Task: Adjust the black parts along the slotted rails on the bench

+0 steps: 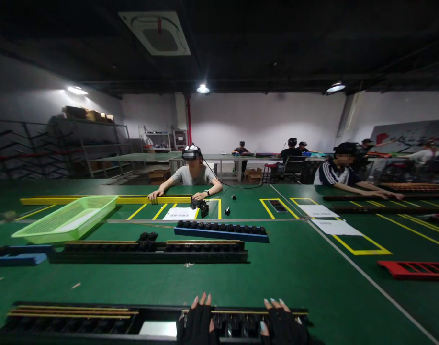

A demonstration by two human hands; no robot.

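Observation:
Along the bottom edge lies a long black rail [158,314] holding a row of black blocks, with thin brass strips [72,311] along its left part. My left hand [199,318], in a black fingerless glove, rests on the rail right of a white patch [158,328]. Its fingers stretch towards the far edge. Farther right, my right hand [284,321], gloved alike, lies over the rail's right end with fingers extended. Between the hands another brass strip [237,312] runs above black blocks [237,327]. The palms' undersides are hidden.
A second black rail [151,256] lies ahead, with a blue rail [219,232] of black parts behind it. A green basket [93,215] stands left; a red slotted frame [413,270] lies right. Across the table a person [196,172] touches a yellow rail [107,200].

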